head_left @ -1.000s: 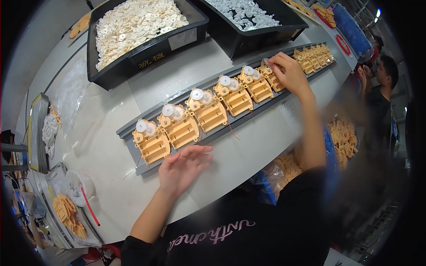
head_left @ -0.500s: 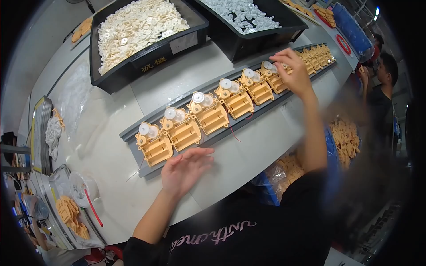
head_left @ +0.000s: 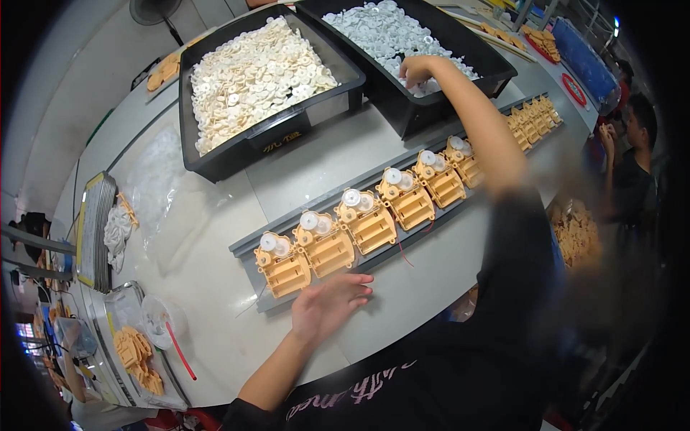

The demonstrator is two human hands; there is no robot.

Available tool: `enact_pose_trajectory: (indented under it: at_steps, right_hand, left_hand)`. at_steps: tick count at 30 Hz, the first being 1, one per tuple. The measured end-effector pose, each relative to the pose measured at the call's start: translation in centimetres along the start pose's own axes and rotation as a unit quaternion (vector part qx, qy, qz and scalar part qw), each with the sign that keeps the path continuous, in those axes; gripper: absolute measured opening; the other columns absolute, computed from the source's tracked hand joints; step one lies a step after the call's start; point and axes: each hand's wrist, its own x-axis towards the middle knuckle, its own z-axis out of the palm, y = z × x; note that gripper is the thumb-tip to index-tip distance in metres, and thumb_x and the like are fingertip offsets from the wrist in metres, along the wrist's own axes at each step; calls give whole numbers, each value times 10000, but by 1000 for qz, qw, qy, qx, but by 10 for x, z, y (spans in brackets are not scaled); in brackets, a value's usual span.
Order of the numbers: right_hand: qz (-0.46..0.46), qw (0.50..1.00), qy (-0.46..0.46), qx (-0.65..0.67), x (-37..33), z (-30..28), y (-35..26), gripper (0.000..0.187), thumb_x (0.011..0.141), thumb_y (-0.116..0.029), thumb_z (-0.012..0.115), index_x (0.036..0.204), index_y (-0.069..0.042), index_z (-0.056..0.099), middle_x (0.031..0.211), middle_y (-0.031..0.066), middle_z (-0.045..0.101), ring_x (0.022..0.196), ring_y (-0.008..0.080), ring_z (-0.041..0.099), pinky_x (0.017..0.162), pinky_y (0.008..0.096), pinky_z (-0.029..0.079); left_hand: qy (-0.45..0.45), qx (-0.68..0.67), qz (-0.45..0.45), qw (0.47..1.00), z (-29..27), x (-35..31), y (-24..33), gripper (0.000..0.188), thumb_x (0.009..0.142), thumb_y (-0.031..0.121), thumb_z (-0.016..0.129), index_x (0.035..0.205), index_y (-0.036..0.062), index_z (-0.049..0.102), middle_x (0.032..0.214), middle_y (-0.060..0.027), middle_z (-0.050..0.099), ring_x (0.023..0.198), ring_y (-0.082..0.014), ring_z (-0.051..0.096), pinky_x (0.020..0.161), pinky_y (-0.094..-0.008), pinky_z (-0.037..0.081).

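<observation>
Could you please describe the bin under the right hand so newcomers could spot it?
On the pale table, beyond the grey rail, stand a left bin and right bin, both black. It is the right bin, with the right hand over it; it holds bluish-white parts, the left bin cream parts.

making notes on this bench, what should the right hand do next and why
Probably pinch one of the pale parts from the right black bin: the right hand is in among them, and the far yellow housings seem to lack the white gears seen on the near housings.
</observation>
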Motion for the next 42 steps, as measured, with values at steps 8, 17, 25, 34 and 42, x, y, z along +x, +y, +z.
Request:
enact_pose_trajectory:
  at_steps: [8,17,25,34,42]
  right_hand:
    - [-103,976,50,187,-6,-1,26,167,751,-96,738,891,-52,658,755,45,647,709,157,620,607,286,493]
    - [-162,923,248,247,-54,4,28,186,872,-209,643,919,-29,643,803,58,664,772,145,632,709,286,507]
    - [-161,839,485,185,-176,28,57,133,895,-109,616,975,-4,630,902,59,675,810,128,657,752,255,524]
    - [-55,854,515,51,-214,111,80,105,827,-79,629,921,-35,649,916,76,660,850,258,641,752,322,506]
    - [-61,873,483,27,-202,122,79,125,819,-99,649,922,-30,652,922,75,664,859,263,639,755,328,506]
  left_hand:
    - [-3,-17,-14,1000,-1,0,1,525,895,382,362,1175,-21,547,1325,-200,480,1167,-307,474,1035,-414,324]
    - [5,-11,-13,1000,1,0,-1,543,889,395,372,1177,-33,542,1310,-193,492,1157,-298,477,1018,-406,337]
    - [12,5,-5,1000,3,0,-1,528,894,391,387,1185,-20,546,1306,-189,501,1142,-289,487,989,-400,370]
    - [28,-1,3,1000,1,1,-5,512,887,387,404,1179,-8,550,1281,-183,521,1115,-289,496,984,-399,371]
    - [31,13,6,999,4,0,-5,519,881,387,407,1184,-14,538,1274,-175,520,1118,-285,491,991,-400,369]
